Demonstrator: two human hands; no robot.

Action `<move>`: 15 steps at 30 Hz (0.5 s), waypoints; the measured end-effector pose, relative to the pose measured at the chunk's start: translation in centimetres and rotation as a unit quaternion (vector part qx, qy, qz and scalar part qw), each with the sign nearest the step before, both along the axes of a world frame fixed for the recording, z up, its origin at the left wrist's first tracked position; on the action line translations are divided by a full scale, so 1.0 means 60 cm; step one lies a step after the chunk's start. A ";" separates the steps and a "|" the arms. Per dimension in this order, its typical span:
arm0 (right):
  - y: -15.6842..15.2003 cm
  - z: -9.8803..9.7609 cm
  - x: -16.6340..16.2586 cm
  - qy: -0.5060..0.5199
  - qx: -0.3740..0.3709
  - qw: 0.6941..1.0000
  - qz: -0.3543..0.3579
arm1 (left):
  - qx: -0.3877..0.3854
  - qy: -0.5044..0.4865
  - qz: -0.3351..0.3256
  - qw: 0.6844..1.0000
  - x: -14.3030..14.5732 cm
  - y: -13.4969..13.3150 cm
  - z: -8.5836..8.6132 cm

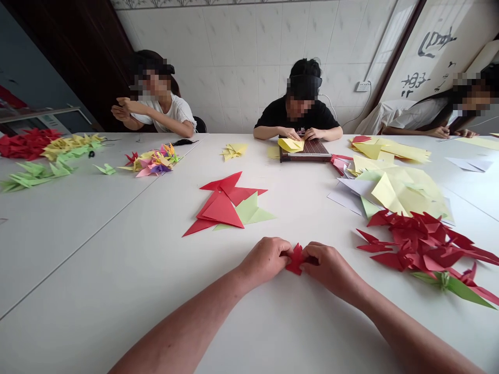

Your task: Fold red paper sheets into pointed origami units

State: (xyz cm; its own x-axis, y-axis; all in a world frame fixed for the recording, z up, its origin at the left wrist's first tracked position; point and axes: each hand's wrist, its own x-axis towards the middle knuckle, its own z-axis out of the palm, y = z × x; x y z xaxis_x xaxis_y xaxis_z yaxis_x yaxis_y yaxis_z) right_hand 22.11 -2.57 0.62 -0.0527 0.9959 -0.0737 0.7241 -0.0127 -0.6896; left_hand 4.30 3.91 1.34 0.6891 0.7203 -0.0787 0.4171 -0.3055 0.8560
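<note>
A small folded piece of red paper (297, 258) lies on the white table (117, 259) between my two hands. My left hand (265, 258) pinches its left side with closed fingers. My right hand (326, 266) grips its right side, fingers curled over it. Just beyond my hands lies a loose stack of folded red and light green paper (227, 203). To the right of my right hand sits a heap of finished red folded shapes (423, 241), with one green folded shape (454, 284) at its near edge.
Yellow and white sheets (397, 189) lie at the right. Across the table a person in black folds yellow paper (290, 144) over a dark board (307, 150); two other people sit at the far left and far right. Coloured folded shapes (154, 161) and green ones (37, 174) lie at the left.
</note>
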 end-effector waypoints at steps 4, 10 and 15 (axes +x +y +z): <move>-0.007 -0.011 -0.008 -0.044 0.047 0.998 -0.006 | 0.032 -0.004 -0.028 0.999 -0.003 0.001 0.003; -0.015 -0.019 -0.013 -0.117 0.111 0.987 0.013 | 0.089 -0.022 -0.055 0.994 -0.011 0.004 -0.005; -0.019 -0.020 -0.014 -0.175 0.150 0.972 0.039 | 0.189 -0.002 -0.084 0.978 -0.013 0.002 -0.016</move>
State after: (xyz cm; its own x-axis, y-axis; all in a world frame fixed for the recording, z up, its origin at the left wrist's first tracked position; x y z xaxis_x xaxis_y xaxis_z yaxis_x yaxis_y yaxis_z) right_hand 21.24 -3.73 -0.57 -0.1529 0.9694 0.1919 0.9059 0.2151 -0.3648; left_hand 3.54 4.04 0.40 0.8004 0.5735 0.1746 0.3299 -0.6645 0.6705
